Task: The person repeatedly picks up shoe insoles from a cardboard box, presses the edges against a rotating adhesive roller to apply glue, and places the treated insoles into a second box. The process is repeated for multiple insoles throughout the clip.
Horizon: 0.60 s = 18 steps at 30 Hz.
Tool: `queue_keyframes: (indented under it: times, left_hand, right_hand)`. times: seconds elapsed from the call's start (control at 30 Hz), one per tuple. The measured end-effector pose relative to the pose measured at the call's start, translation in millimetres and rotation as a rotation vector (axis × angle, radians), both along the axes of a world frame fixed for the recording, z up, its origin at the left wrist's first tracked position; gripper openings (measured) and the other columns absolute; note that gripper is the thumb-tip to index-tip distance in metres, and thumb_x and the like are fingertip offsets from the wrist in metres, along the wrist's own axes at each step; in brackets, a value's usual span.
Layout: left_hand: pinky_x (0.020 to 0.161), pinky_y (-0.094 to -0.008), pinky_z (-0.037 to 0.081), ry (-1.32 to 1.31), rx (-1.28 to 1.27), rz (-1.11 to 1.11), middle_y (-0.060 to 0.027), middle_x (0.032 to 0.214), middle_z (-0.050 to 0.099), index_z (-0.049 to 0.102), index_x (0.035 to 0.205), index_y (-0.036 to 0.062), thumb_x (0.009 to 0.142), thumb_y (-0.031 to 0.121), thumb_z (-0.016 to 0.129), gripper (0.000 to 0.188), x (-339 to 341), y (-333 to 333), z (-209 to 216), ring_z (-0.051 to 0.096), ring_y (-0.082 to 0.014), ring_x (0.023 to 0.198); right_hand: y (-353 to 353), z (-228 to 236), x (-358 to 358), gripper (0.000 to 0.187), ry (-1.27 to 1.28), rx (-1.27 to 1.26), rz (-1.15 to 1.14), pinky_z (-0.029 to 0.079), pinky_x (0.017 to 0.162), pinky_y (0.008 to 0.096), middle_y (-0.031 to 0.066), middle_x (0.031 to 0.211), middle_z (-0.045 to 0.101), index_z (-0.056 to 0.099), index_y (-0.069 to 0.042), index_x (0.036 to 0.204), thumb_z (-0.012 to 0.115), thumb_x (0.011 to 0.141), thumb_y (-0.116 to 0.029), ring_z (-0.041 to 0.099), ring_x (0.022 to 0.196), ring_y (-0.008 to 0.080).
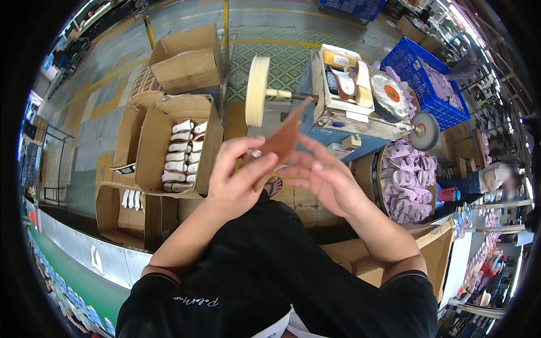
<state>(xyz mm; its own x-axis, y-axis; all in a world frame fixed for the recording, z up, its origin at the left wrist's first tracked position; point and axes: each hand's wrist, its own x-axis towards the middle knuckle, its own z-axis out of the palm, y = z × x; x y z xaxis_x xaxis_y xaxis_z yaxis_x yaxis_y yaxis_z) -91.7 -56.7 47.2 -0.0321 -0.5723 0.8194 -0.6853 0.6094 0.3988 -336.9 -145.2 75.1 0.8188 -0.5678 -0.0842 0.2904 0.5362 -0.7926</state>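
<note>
My left hand (239, 177) is closed around a thin brown shoe sole (282, 141), its fingers and thumb pinching the lower part. The sole stands tilted, its narrow end pointing up and away, a little blurred. A small pale spot shows between the fingers of that hand. My right hand (332, 183) is beside the sole with its fingers spread. Whether its fingertips touch the sole's edge I cannot tell. Just beyond both hands is a pale buffing wheel (257, 92) on the spindle of a bench machine (360, 127).
At left stand cardboard boxes, one (147, 149) holding rows of white shoe parts. A tray (342, 105) on the machine carries several soles. A grey wheel (424, 132) is at its right end. Lilac sandals (407, 183) fill a box at right, near a blue crate (420, 73).
</note>
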Motion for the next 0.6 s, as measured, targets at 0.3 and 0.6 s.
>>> queue_keyframes:
  times: [0.3, 0.6]
  left_hand:
    - [0.103, -0.0459, 0.06, 0.242, 0.188, -0.138, -0.0223, 0.153, 0.058, 0.047, 0.169, 0.0059, 0.081, -0.015, 0.07, 0.092, 0.0, 15.0, -13.4, 0.066, -0.038, 0.131]
    - [0.126, -0.0492, 0.047, 1.145, 0.563, -0.573, -0.0207, 0.175, 0.04, 0.013, 0.183, 0.0093, 0.104, 0.013, 0.084, 0.106, 7.8, 15.0, -14.3, 0.049, -0.0357, 0.158]
  right_hand:
    - [5.4, -4.2, 49.5, 0.059, 0.176, -0.046, -0.101, 0.058, 0.111, 0.0348, 0.0107, 0.147, 0.07, 0.054, 0.001, 0.162, 0.053, 0.124, -0.043, 0.068, 0.13, 0.0154]
    - [-3.7, 1.7, 70.0, 0.066, 0.331, -0.379, -0.023, 0.06, 0.091, 0.0351, 0.0086, 0.119, 0.08, 0.069, 0.001, 0.144, 0.043, 0.125, -0.056, 0.073, 0.104, 0.015]
